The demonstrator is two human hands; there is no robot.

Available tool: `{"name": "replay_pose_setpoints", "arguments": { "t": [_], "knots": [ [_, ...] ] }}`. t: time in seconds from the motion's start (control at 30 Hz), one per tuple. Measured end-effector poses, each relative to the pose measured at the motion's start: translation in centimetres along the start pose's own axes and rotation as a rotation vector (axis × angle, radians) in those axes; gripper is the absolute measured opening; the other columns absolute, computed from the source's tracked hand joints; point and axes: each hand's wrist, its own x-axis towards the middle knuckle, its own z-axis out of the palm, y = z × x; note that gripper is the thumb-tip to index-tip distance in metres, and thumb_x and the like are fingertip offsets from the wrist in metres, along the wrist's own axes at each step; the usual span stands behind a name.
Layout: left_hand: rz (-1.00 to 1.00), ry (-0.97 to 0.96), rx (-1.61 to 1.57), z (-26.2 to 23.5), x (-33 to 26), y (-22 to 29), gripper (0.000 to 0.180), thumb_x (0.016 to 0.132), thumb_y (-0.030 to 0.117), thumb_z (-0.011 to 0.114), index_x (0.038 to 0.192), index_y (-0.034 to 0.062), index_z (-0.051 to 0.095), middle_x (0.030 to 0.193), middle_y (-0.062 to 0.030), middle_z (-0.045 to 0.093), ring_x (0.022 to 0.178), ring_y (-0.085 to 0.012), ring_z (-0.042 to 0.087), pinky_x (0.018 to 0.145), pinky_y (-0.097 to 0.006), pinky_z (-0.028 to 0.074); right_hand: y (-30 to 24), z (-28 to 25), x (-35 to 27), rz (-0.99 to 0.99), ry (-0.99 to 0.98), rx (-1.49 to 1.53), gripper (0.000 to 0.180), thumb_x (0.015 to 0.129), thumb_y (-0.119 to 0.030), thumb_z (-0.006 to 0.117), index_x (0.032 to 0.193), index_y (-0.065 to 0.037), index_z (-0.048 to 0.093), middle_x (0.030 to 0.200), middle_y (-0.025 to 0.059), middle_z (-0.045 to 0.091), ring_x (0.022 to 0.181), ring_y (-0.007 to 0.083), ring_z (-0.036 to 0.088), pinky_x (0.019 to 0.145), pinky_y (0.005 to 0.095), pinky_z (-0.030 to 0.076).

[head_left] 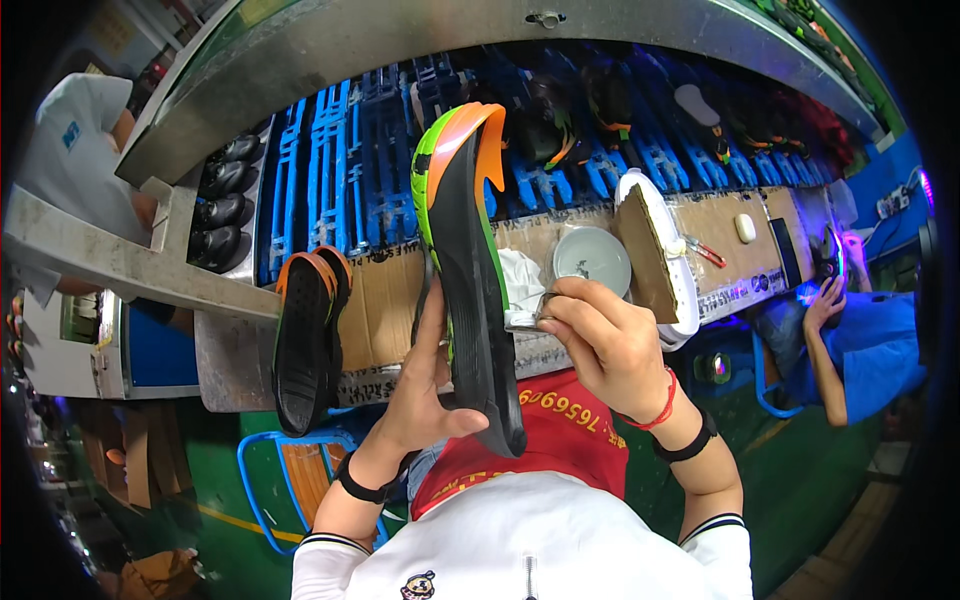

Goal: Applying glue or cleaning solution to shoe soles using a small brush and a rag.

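Note:
My left hand (425,400) holds a shoe sole (470,260) upright; it is black with green and orange edges, toe end up. My right hand (600,340) grips a small metal tool or brush (530,318) whose tip touches the sole's right side, beside a white rag (520,280). A second black sole with orange trim (308,340) lies at the left on the cardboard-covered bench (385,310).
A shallow white dish (592,258) and a white tray standing on edge (660,255) rest on the bench. Blue racks (350,170) with shoes fill the conveyor behind. Black shoes (222,200) sit at the left. A person in blue (850,340) sits at the right.

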Motion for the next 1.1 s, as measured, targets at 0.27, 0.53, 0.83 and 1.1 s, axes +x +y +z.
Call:
{"name": "replay_pose_setpoints", "arguments": {
  "t": [0.27, 0.53, 0.83, 1.1],
  "knots": [
    [0.014, 0.001, 0.008, -0.3, 0.5, 0.1, 0.13, 0.069, 0.057, 0.078, 0.149, 0.0007, -0.008, 0.154, -0.02, 0.015, 0.136, -0.0289, 0.036, 0.103, -0.038, 0.042, 0.5, -0.3, 0.1, -0.055, -0.098, 0.047, 0.015, 0.077, -0.005, 0.071, 0.09, -0.004, 0.064, 0.092, 0.0107, 0.064, 0.069, 0.0279, 0.065, 0.058, 0.0342, 0.053],
    [0.043, -0.029, -0.013, 0.6, 0.6, 0.3, 0.126, 0.074, 0.044, 0.08, 0.149, 0.0039, -0.014, 0.152, -0.0166, 0.015, 0.132, -0.0271, 0.038, 0.103, -0.038, 0.04, 1.2, -1.2, -1.0, -0.018, -0.035, 0.058, 0.016, 0.077, -0.006, 0.071, 0.091, -0.005, 0.065, 0.097, 0.0109, 0.065, 0.073, 0.0281, 0.066, 0.06, 0.034, 0.054],
    [0.217, -0.153, -0.178, 4.3, 5.7, 4.0, 0.097, 0.084, 0.06, 0.06, 0.146, 0.0019, 0.014, 0.141, -0.0168, 0.037, 0.124, -0.0248, 0.046, 0.101, -0.039, 0.041, 0.9, -5.8, -4.4, 0.315, 0.691, 0.312, 0.006, 0.082, 0.001, 0.067, 0.085, 0.005, 0.063, 0.092, 0.0138, 0.067, 0.076, 0.0164, 0.062, 0.067, 0.0261, 0.048],
    [0.419, -0.321, -0.568, 5.1, 28.4, 21.1, 0.071, 0.096, 0.05, 0.045, 0.139, -0.0012, 0.022, 0.122, -0.0219, 0.054, 0.104, -0.0348, 0.058, 0.095, -0.043, 0.048, 0.7, -7.2, -5.9, 0.305, 0.585, 0.283, 0.006, 0.084, 0.002, 0.066, 0.09, 0.004, 0.065, 0.091, 0.0093, 0.068, 0.076, 0.0155, 0.062, 0.07, 0.0266, 0.05]
  ]
}}
